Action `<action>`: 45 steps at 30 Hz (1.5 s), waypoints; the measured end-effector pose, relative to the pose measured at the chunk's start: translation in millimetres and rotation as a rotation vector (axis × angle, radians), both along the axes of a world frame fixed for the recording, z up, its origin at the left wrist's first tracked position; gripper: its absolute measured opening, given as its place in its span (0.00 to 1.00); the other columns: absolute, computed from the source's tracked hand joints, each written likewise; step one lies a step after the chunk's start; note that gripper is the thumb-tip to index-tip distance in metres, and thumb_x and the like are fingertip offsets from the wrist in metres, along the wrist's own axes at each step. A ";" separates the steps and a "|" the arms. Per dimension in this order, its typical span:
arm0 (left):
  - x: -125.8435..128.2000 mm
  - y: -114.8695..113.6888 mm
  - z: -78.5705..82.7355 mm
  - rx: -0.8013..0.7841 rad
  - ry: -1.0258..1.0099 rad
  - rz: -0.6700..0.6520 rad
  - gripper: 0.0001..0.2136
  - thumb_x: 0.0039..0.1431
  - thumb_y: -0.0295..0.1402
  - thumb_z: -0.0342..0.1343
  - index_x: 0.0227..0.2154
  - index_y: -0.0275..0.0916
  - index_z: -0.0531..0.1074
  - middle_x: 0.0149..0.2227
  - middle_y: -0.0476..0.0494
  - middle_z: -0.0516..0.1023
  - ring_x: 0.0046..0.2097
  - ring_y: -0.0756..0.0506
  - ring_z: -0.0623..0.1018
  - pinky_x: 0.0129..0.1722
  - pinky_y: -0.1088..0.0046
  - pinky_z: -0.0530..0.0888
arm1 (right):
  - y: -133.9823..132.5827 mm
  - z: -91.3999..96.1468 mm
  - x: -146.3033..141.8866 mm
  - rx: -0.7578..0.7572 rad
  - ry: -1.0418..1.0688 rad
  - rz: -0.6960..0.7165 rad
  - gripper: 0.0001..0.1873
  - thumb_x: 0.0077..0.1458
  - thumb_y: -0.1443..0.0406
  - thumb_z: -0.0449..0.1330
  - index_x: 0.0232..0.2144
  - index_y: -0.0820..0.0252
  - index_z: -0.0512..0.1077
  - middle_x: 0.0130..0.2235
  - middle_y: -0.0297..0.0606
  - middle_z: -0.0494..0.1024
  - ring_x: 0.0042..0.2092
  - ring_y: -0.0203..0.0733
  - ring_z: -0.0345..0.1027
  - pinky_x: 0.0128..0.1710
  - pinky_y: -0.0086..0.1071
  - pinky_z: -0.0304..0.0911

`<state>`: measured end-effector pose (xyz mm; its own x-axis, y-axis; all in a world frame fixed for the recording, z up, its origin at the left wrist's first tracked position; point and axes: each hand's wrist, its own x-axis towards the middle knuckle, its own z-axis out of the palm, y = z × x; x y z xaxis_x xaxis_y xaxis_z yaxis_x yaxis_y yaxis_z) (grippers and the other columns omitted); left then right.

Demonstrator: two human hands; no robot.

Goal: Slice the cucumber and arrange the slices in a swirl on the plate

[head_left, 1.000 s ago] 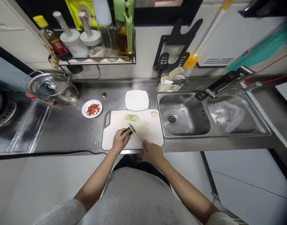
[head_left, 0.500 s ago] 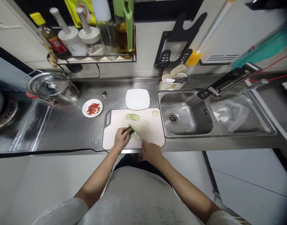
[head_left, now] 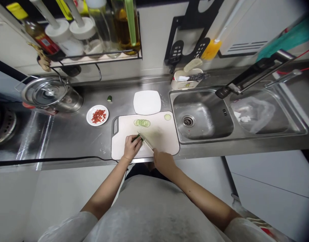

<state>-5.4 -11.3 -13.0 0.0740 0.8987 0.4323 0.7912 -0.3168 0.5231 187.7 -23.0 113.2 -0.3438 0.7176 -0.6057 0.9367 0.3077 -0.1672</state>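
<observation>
My left hand [head_left: 132, 147] is closed over a dark green piece of cucumber [head_left: 136, 137], pressing it on the cutting board [head_left: 163, 144]. Most of that piece is hidden by the fingers. My right hand [head_left: 164, 163] grips a knife [head_left: 146, 142]; its blade points up and left, right beside the cucumber and the left fingertips. Farther back on the board lies an overlapping row of pale cucumber slices [head_left: 142, 123]. One single slice [head_left: 167, 117] rests near the board's far right corner.
Behind the board sits a white square plate [head_left: 147, 102]. To the left are a round plate [head_left: 90, 120] of chopped red bits, a cucumber end [head_left: 109, 98] and a steel pot [head_left: 75, 101]. A double sink [head_left: 202, 139] is at the right. A black cable [head_left: 68, 159] runs along the front edge.
The camera view has shifted slightly. Both hands stay at nearly the same place on the board, with the knife still against the cucumber. The row of slices looks unchanged.
</observation>
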 end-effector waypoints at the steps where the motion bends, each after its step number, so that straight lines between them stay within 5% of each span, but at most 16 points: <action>1: -0.1 0.3 -0.2 0.005 0.002 0.001 0.08 0.61 0.33 0.55 0.41 0.41 0.76 0.41 0.40 0.73 0.43 0.44 0.71 0.44 0.63 0.71 | 0.0 -0.4 -0.1 0.001 -0.005 0.001 0.15 0.65 0.66 0.45 0.50 0.64 0.65 0.37 0.51 0.79 0.41 0.49 0.76 0.36 0.33 0.66; 45: -2.8 5.0 -5.2 -0.049 -0.043 0.048 0.07 0.62 0.34 0.53 0.38 0.41 0.75 0.40 0.41 0.74 0.42 0.45 0.73 0.43 0.63 0.70 | 15.7 0.0 -9.5 -0.039 0.030 0.026 0.11 0.61 0.70 0.48 0.44 0.65 0.67 0.37 0.50 0.79 0.41 0.48 0.76 0.36 0.33 0.67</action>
